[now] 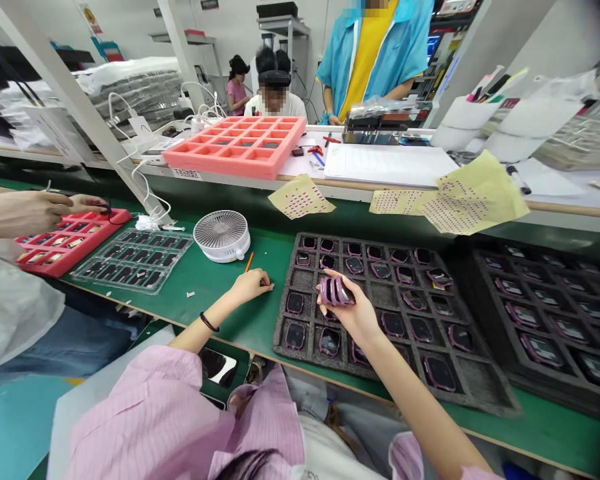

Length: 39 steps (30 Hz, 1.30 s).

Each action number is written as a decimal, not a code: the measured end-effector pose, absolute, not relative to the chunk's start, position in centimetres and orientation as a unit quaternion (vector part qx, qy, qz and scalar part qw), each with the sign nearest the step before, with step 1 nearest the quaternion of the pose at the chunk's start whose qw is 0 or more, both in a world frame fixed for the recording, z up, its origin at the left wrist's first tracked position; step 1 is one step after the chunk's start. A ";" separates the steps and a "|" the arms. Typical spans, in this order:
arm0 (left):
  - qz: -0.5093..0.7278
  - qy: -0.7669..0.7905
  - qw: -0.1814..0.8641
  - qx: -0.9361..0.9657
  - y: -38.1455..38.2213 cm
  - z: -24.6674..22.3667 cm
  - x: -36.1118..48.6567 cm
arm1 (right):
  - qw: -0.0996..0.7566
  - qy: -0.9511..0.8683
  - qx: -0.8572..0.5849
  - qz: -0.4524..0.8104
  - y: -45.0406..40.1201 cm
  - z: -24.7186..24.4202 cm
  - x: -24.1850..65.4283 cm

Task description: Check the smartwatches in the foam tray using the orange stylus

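My right hand (353, 307) is wrapped round a small stack of purple-framed watch-like cases (336, 292), held above the dark grey foam tray (305, 279). Most compartments of that tray hold similar purple-rimmed pieces with black faces; a few compartments are bare. My left hand (251, 287) rests low over the green bench mat, left of the tray, with fingers pinched together. Whatever is between its fingertips is too small to name. An orange stick (249, 261) lies just behind the left hand, close to a round white fan (222, 235).
A second foam tray (485, 293) of similar pieces sits at the right. At the left, a co-worker's hands (45, 210) are over a red tray (63, 267), beside a clear tray (166, 275). A shelf (350, 189) with a pink foam tray (275, 160) runs across the back.
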<state>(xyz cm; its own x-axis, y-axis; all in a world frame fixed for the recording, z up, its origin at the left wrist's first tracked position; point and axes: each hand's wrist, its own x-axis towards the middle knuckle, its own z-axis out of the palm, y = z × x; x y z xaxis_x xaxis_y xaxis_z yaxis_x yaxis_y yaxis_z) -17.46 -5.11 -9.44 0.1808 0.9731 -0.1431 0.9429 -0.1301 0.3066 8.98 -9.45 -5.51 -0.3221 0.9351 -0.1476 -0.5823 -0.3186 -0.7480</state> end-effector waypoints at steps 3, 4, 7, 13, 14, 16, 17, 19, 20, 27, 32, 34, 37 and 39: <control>0.056 0.634 0.160 0.754 -5.2 -9.5 -17.5 | 0.509 -0.306 -0.304 0.745 -10.0 -5.6 8.9; 0.058 0.632 0.158 0.757 -5.3 -9.6 -17.5 | 0.511 -0.305 -0.307 0.743 -10.1 -5.6 8.9; 0.058 0.623 0.150 0.765 -5.5 -9.7 -17.4 | 0.521 -0.299 -0.311 0.736 -10.4 -5.6 8.8; 0.056 0.568 0.105 0.814 -5.9 -10.2 -17.0 | 0.520 -0.261 -0.300 0.756 -10.5 -5.4 8.5; 0.053 0.556 0.100 0.823 -5.9 -10.1 -16.9 | 0.512 -0.251 -0.298 0.765 -10.5 -5.3 8.5; 0.048 0.533 0.095 0.839 -6.0 -9.7 -16.8 | 0.495 -0.235 -0.292 0.784 -10.3 -5.2 8.5; 0.060 0.515 0.088 0.850 -6.2 -9.2 -16.6 | 0.484 -0.229 -0.289 0.794 -10.3 -5.1 8.5; 0.123 0.457 0.067 0.878 -6.9 -7.7 -16.0 | 0.457 -0.220 -0.283 0.814 -10.1 -5.0 8.6; 0.172 0.415 0.051 0.892 -7.4 -6.8 -15.6 | 0.442 -0.215 -0.280 0.824 -10.0 -4.9 8.6; 0.219 0.175 -0.001 0.960 -9.7 -1.5 -12.8 | 0.375 -0.213 -0.248 0.868 -10.3 -4.2 8.9; 0.227 0.138 -0.074 0.961 -9.6 -1.3 -12.6 | 0.358 -0.214 -0.232 0.879 -10.6 -3.9 9.0; 0.215 0.128 -0.085 0.964 -9.6 -1.3 -12.5 | 0.353 -0.215 -0.232 0.881 -10.7 -3.9 9.0; 0.215 0.125 -0.064 0.966 -9.6 -1.2 -12.3 | 0.351 -0.233 -0.245 0.873 -10.7 -4.0 9.1; 0.223 0.134 -0.023 0.965 -9.6 -1.2 -12.1 | 0.345 -0.260 -0.261 0.864 -10.9 -4.1 9.0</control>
<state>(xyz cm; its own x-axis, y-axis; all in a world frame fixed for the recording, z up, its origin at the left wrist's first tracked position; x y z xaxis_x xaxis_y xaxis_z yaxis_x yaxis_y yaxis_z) -12.11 -9.57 -1.16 0.8652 0.2479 0.4358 0.2680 -0.9633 0.0159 9.02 -10.87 -4.10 -0.6263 0.7306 -0.2719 -0.4594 -0.6277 -0.6285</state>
